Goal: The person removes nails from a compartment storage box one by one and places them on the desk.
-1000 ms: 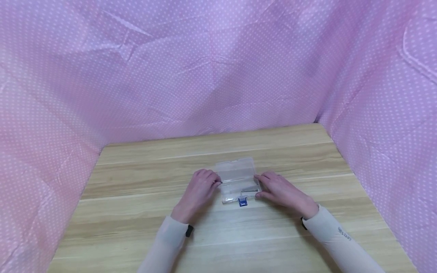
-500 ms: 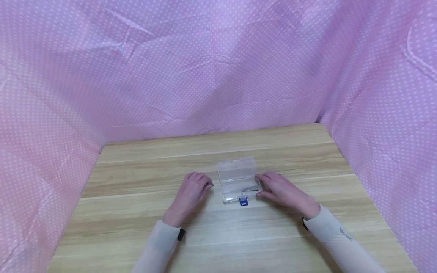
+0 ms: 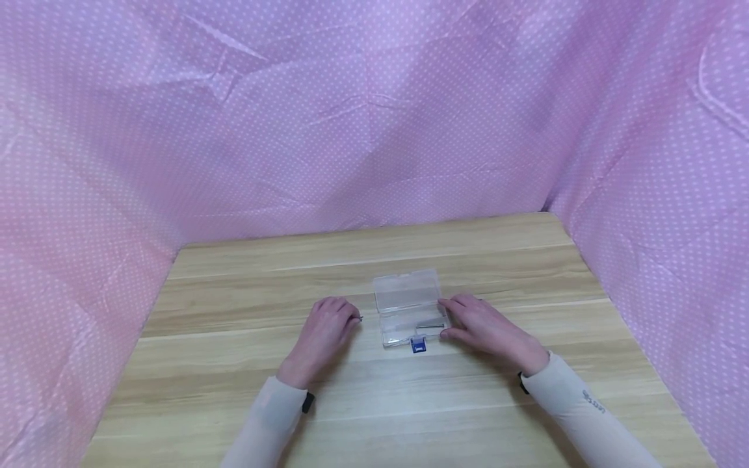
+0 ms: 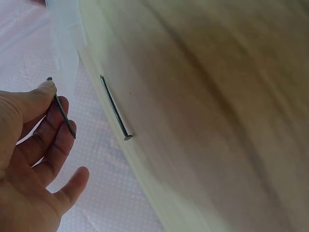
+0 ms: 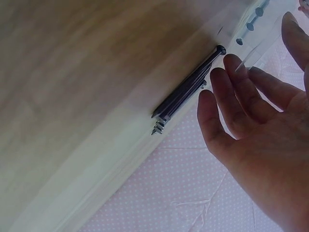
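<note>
My left hand [image 3: 320,335] pinches a nail [image 4: 64,115] between thumb and fingers, a short way left of the clear plastic box [image 3: 406,291]. A second nail [image 4: 115,108] lies on the table beside that hand in the left wrist view. The box stands with its lid folded back, and a nail [image 3: 430,325] shows in its base. My right hand [image 3: 490,331] holds the box's right end, thumb at the front corner and index finger at the back. Through the box wall several nail heads [image 5: 250,26] show in the right wrist view.
Several dark nails [image 5: 188,87] and a screw [image 5: 158,126] lie bunched on the table close to my right fingers. A blue tag [image 3: 418,344] sits at the box's front edge. Pink dotted cloth [image 3: 374,130] rises behind the wooden table [image 3: 374,416].
My left hand has drawn back leftward from the box's left edge, with the nail now visible at its fingertips. My right hand has stayed at the box.
</note>
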The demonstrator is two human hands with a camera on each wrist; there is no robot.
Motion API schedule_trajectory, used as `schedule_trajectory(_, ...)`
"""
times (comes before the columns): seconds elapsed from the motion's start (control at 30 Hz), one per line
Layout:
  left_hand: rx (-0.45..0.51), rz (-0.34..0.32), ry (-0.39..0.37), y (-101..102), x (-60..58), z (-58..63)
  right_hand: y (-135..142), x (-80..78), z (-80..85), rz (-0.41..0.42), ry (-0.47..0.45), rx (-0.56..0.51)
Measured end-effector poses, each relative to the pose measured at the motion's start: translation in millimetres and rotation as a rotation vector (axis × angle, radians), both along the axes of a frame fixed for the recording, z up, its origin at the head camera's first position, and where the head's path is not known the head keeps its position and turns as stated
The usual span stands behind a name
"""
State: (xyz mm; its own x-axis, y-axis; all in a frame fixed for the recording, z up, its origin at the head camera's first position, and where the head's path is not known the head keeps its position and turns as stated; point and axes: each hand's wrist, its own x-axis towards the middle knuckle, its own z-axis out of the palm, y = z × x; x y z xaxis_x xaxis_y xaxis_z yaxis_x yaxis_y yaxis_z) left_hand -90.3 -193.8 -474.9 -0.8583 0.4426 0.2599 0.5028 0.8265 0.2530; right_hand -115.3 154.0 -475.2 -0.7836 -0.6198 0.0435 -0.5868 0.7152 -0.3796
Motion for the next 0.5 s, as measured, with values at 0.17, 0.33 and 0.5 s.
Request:
schedule_trajectory(0.17,-0.008,0.007,-0.036,0.7,-1.9,-2.0,1.7,0.3,-0.9,0.010,0.018,-0.014)
schedule_trajectory(0.33,-0.036,0.012,-0.055,1.3,-4.8,-4.7,2.2,0.8,-0.5,0.027,0.045,-0.024)
schedule_trajectory(0.5,-0.065,0.013,-0.074,2.2,-7.4,-6.9,2.2,0.9,-0.4,0.028,0.046,-0.026)
